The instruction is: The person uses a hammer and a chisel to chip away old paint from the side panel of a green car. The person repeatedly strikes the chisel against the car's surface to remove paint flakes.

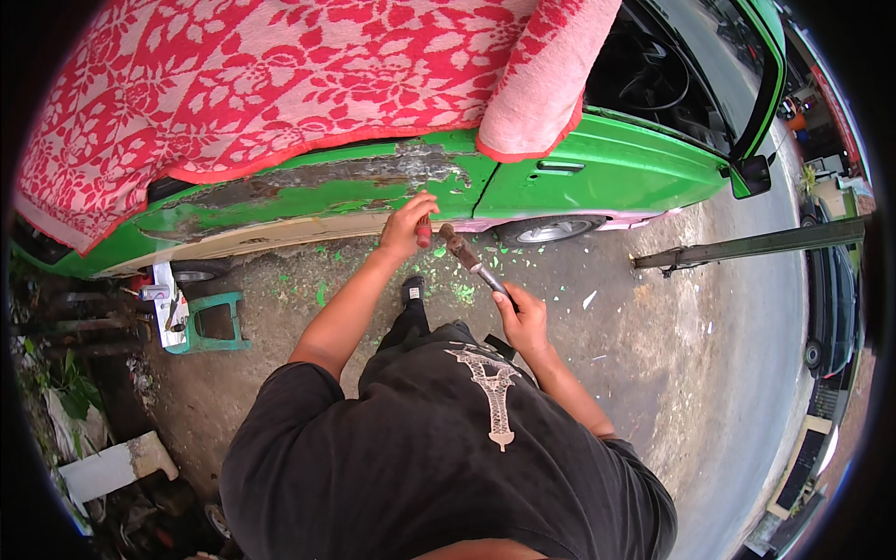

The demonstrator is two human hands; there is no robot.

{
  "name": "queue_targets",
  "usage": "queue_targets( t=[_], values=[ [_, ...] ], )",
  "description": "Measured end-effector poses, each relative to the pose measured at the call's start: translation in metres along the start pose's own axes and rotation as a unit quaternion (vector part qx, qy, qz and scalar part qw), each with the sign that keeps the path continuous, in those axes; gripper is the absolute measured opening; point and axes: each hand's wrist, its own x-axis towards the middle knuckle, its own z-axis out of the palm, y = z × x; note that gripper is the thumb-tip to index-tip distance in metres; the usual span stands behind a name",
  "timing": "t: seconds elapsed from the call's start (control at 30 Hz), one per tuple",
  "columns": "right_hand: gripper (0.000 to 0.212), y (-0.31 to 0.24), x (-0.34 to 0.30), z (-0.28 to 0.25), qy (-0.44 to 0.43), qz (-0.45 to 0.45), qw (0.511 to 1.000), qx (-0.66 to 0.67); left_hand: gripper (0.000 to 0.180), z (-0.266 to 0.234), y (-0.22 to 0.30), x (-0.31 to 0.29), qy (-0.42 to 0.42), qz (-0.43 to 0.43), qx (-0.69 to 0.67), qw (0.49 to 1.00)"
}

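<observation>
My left hand [401, 229] is closed around a tool with a red handle [424, 232]; its working end points at the car and I cannot make out its kind. In my right hand [525, 320] is a hammer [464, 254], gripped by its dark handle, with the metal head just right of the red handle. Both hands are in front of the side of a green car [611, 163]. Left of its door seam, the green paint is broken away over a long rough grey-brown patch [308, 184].
A red and pink floral blanket [308, 75] drapes over the car. Green paint flakes [457, 291] litter the ground by my foot. A green plastic stool [213, 322] with items on it stands at left. On the right, a metal post [747, 245] rises near the road.
</observation>
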Motion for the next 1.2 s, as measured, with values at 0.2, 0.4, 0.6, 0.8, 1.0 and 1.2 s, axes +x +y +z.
queue_targets(
  t=[0.2,0.4,0.6,0.8,1.0,1.2],
  values=[
    [0.021,0.002,0.002,0.003,0.006,-0.004,1.000,0.004,0.049,-0.002,-0.003,-0.003,0.006,0.010,-0.008,1.000],
    [0.021,-0.001,0.002,0.003,-0.008,-0.018,1.000,0.003,0.045,0.000,-0.005,-0.001,0.036,0.011,-0.024,0.999],
    [0.022,0.006,0.009,0.011,0.000,-0.166,0.986,0.013,0.033,0.000,-0.007,0.006,0.047,-0.010,-0.052,0.998],
    [0.023,0.018,0.021,0.022,0.000,-0.019,0.998,-0.055,0.022,0.007,-0.037,-0.012,0.053,-0.018,-0.039,0.998],
    [0.025,0.014,0.003,0.000,0.024,0.010,1.000,-0.017,0.019,0.004,-0.016,-0.013,0.046,-0.001,-0.061,0.997],
    [0.022,0.016,-0.005,-0.003,0.059,0.044,0.997,0.007,0.018,0.000,0.005,-0.005,0.087,0.010,-0.084,0.993]
  ],
)
